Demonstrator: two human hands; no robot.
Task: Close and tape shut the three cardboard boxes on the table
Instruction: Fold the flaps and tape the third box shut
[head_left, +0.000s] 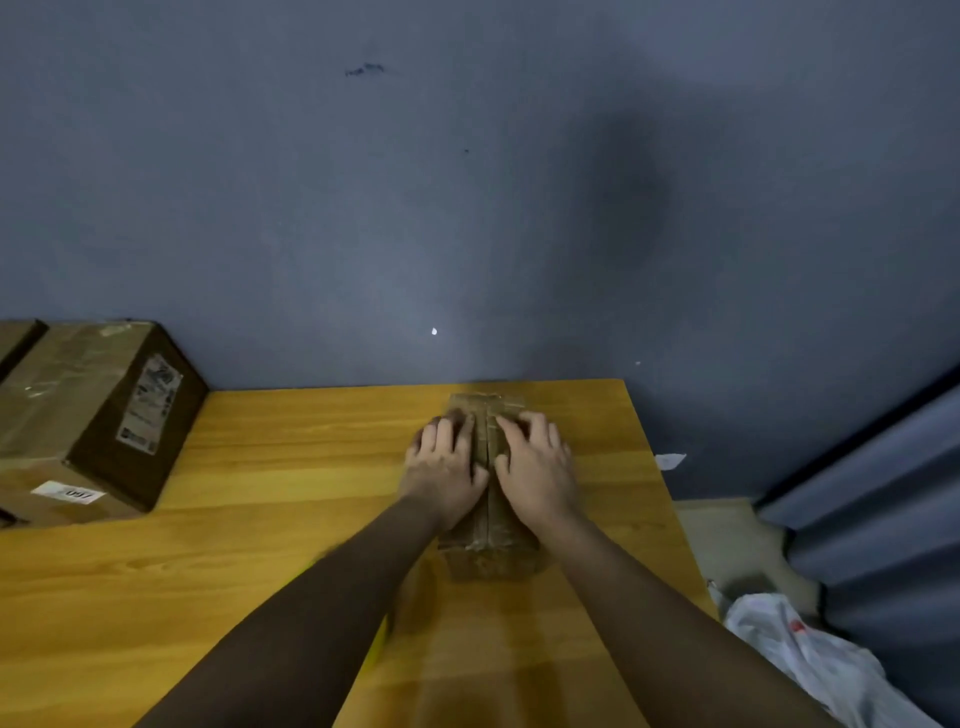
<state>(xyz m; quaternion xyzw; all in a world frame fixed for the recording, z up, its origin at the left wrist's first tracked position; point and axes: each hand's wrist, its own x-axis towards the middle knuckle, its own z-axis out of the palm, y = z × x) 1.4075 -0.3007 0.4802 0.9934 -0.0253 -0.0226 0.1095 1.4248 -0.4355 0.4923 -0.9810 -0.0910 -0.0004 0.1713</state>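
A small, narrow cardboard box (488, 551) lies on the wooden table (291, 467), its top flaps folded down with shiny tape along the middle seam. My left hand (441, 467) presses flat on the left flap and my right hand (535, 462) presses flat on the right flap, fingers spread toward the far end. A larger taped box (93, 410) with a printed label stands at the table's far left. The edge of another box (15, 338) shows behind it. A yellow object (382, 636) peeks out under my left forearm, mostly hidden.
A blue-grey wall rises just behind the table. The table's right edge drops to a floor with a crumpled white plastic bag (810, 660) and a scrap of paper (670, 460). Bare tabletop stretches between the big box and my hands.
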